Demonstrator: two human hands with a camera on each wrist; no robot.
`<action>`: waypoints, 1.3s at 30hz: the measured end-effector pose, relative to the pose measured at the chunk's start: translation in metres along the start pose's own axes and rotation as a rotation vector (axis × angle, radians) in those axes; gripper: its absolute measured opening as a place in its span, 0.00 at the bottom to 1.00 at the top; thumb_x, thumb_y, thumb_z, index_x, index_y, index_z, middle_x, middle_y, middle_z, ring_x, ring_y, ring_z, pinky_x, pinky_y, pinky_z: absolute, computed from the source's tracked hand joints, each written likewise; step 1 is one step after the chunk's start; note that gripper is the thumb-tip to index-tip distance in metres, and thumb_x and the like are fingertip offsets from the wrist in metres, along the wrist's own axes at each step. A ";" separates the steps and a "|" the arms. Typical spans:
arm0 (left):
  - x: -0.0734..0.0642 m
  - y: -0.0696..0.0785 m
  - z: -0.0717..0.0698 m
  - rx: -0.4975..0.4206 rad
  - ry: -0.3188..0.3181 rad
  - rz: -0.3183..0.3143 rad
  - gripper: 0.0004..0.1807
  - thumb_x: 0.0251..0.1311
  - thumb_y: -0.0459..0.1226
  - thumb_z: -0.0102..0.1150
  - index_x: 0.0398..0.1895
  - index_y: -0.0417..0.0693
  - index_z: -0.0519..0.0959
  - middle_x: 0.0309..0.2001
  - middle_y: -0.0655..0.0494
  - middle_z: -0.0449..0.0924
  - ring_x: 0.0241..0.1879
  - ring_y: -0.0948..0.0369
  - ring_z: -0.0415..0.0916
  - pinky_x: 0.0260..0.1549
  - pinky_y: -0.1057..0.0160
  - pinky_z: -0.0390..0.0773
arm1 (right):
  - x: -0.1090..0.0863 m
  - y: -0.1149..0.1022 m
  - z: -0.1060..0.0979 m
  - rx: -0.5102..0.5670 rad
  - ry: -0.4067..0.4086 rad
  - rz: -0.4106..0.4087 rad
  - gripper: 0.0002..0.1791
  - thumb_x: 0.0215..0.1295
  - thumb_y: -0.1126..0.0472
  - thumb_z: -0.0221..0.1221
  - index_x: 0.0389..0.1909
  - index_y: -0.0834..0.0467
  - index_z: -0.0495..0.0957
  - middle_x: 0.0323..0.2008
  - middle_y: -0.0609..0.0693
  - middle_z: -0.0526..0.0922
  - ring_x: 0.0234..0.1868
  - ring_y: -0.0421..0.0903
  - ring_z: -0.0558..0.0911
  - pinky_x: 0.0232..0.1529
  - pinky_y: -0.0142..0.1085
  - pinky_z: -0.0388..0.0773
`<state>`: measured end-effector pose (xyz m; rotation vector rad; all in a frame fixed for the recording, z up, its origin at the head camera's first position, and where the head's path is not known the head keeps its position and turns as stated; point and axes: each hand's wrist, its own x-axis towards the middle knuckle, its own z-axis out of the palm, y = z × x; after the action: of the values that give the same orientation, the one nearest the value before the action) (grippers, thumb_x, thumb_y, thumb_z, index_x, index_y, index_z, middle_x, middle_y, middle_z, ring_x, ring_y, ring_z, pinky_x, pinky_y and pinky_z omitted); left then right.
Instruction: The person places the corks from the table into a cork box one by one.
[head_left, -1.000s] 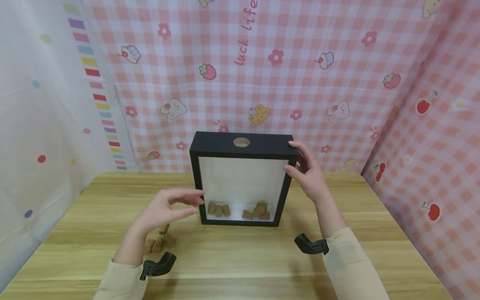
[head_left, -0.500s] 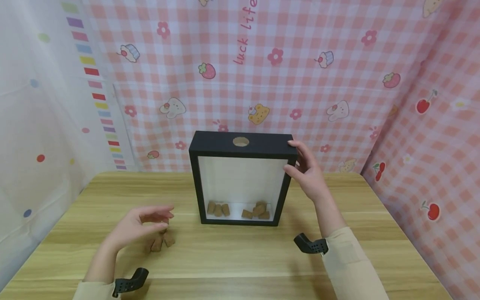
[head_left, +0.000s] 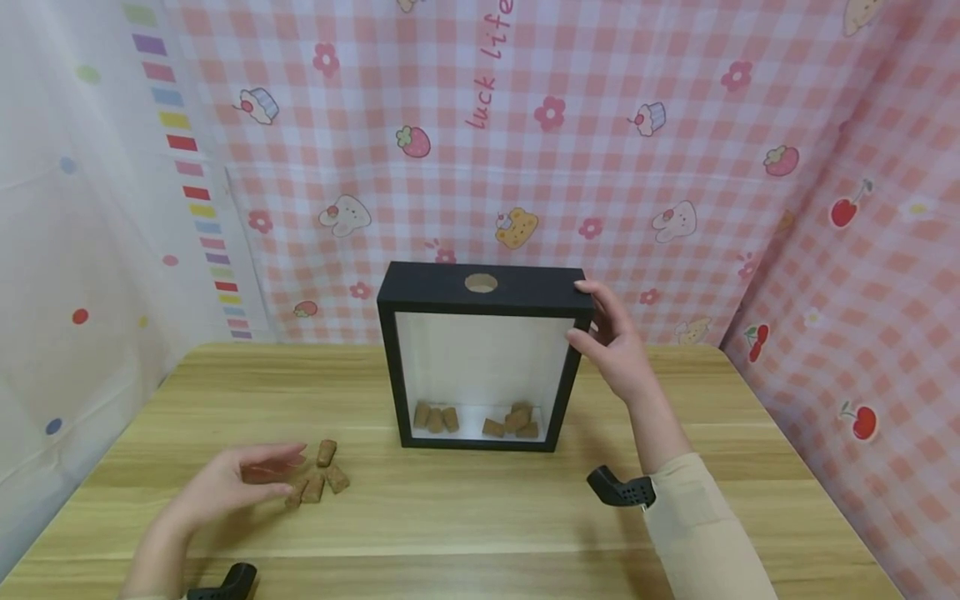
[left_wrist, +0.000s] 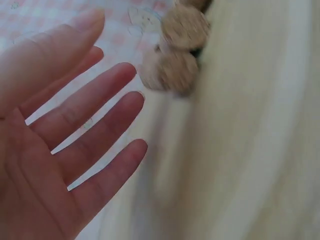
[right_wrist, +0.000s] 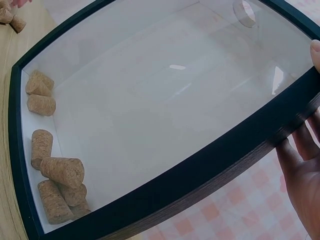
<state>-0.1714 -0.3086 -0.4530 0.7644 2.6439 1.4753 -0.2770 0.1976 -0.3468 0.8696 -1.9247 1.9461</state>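
Note:
A black shadow box frame (head_left: 427, 285) with a clear front and a round hole in its top stands upright on the table. Several corks (right_wrist: 62, 171) lie inside along its bottom, in two groups. My right hand (head_left: 622, 354) holds the frame's upper right corner, thumb at the front edge and fingers at the top and side. To the left of the frame, my left hand (head_left: 225, 483) is beside a small group of loose corks (head_left: 326, 452), thumb and fingers spread apart with nothing between them. In the left wrist view these corks (left_wrist: 177, 72) are just beyond the fingertips.
The wooden table (head_left: 465, 517) reaches back to a pink checked cloth (head_left: 465, 183) hanging behind it. More cloth hangs at both sides. A black wrist camera mount (head_left: 621, 487) sits at the right sleeve, another (head_left: 225, 583) at the left.
My left hand has moved from the frame's left edge, down and left, to beside the loose corks, which are now more visible. My right hand and the frame have stayed in place.

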 end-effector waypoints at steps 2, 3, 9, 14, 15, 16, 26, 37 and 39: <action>-0.003 -0.005 -0.001 -0.007 -0.019 -0.011 0.28 0.58 0.31 0.69 0.60 0.28 0.74 0.53 0.37 0.80 0.51 0.67 0.79 0.48 0.72 0.76 | 0.000 0.000 0.000 0.000 -0.001 -0.003 0.34 0.64 0.78 0.57 0.66 0.45 0.71 0.64 0.50 0.71 0.58 0.47 0.71 0.52 0.32 0.74; -0.004 -0.007 -0.002 -0.017 -0.025 -0.016 0.28 0.57 0.31 0.69 0.60 0.28 0.74 0.54 0.36 0.79 0.51 0.68 0.78 0.49 0.73 0.75 | 0.000 0.000 0.000 0.000 -0.001 -0.004 0.34 0.64 0.78 0.57 0.66 0.45 0.71 0.63 0.50 0.71 0.58 0.47 0.72 0.52 0.32 0.74; -0.008 -0.014 -0.002 -0.034 -0.057 -0.027 0.26 0.59 0.31 0.68 0.59 0.29 0.75 0.55 0.37 0.79 0.53 0.70 0.76 0.51 0.74 0.73 | 0.000 0.000 0.000 0.001 -0.002 -0.011 0.34 0.63 0.79 0.57 0.65 0.46 0.71 0.63 0.50 0.71 0.58 0.48 0.71 0.51 0.32 0.74; -0.008 -0.015 0.000 0.025 -0.050 -0.047 0.23 0.59 0.34 0.69 0.58 0.36 0.79 0.55 0.44 0.81 0.54 0.72 0.74 0.52 0.74 0.71 | 0.000 0.000 0.001 0.001 0.001 -0.009 0.34 0.63 0.78 0.58 0.65 0.45 0.72 0.63 0.50 0.71 0.58 0.47 0.71 0.51 0.32 0.74; -0.007 -0.015 0.001 0.044 -0.044 -0.056 0.23 0.59 0.35 0.69 0.57 0.38 0.80 0.55 0.46 0.81 0.54 0.73 0.73 0.52 0.74 0.71 | 0.000 0.000 0.001 0.002 0.001 -0.009 0.34 0.63 0.78 0.57 0.65 0.45 0.72 0.63 0.50 0.71 0.58 0.47 0.71 0.52 0.32 0.74; -0.007 -0.015 0.001 0.066 -0.040 -0.061 0.23 0.58 0.36 0.70 0.57 0.40 0.81 0.55 0.48 0.81 0.55 0.74 0.72 0.52 0.75 0.70 | 0.000 0.000 0.001 0.002 0.002 -0.009 0.34 0.63 0.78 0.57 0.65 0.45 0.72 0.63 0.50 0.71 0.58 0.47 0.71 0.52 0.32 0.74; -0.009 -0.019 0.004 0.117 -0.061 0.009 0.23 0.58 0.37 0.70 0.59 0.46 0.81 0.56 0.55 0.81 0.57 0.76 0.69 0.53 0.77 0.66 | 0.000 0.000 0.000 0.004 -0.002 -0.014 0.34 0.63 0.79 0.57 0.65 0.45 0.71 0.64 0.50 0.70 0.59 0.47 0.71 0.53 0.32 0.74; -0.012 -0.022 0.001 0.056 -0.040 -0.052 0.21 0.59 0.35 0.69 0.57 0.42 0.81 0.55 0.49 0.81 0.53 0.74 0.72 0.48 0.73 0.73 | 0.000 -0.001 0.000 0.005 -0.002 -0.017 0.34 0.63 0.79 0.57 0.65 0.46 0.71 0.63 0.50 0.71 0.58 0.48 0.71 0.53 0.33 0.74; -0.012 -0.021 0.002 0.067 -0.017 -0.124 0.21 0.59 0.37 0.70 0.56 0.43 0.82 0.54 0.48 0.81 0.51 0.73 0.73 0.47 0.71 0.74 | 0.000 -0.001 0.000 0.008 -0.005 -0.019 0.34 0.63 0.80 0.56 0.65 0.46 0.71 0.63 0.50 0.71 0.58 0.48 0.71 0.53 0.33 0.73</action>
<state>-0.1687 -0.3217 -0.4734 0.6016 2.6857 1.3507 -0.2764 0.1973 -0.3466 0.8923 -1.9056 1.9432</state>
